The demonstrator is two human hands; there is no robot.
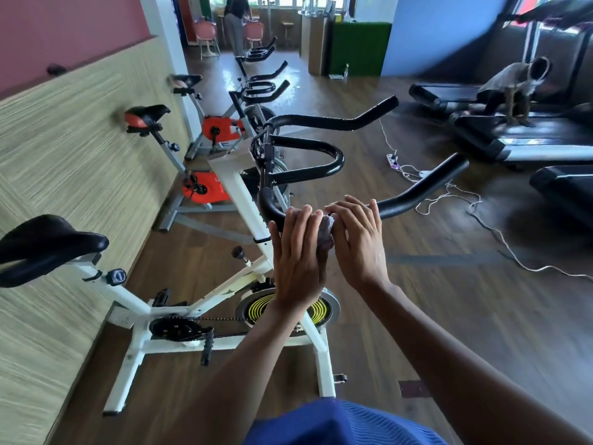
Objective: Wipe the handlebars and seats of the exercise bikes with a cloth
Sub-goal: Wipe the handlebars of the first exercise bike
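Cloth (326, 231) is sitting bunched on the handlebar (417, 191), left hand (298, 252) curling fingers round it, right hand (356, 242) gripping the handlebar right beside; three seats (54, 242) showing left of the handlebar.

Two hands, the left hand (298, 255) and the right hand (359, 242); one cloth (326, 231); three seats, a black seat (48, 245), a red-and-black seat (146, 115) and a far seat (186, 80); one white bike (128, 295); two bikes with orange housings, the nearer orange bike (205, 187) and the farther orange bike (221, 128); the near handlebars (324, 123), with at least three further handlebar sets (261, 89) overlapping, their exact number unsure; three treadmills, the near treadmill (561, 187), middle treadmill (519, 136) and far treadmill (439, 94); one grey rag (510, 78); two power strips, the left strip (392, 159) and right strip (425, 173); two pink chairs, the left chair (205, 32) and right chair (255, 30); one standing person (236, 24).
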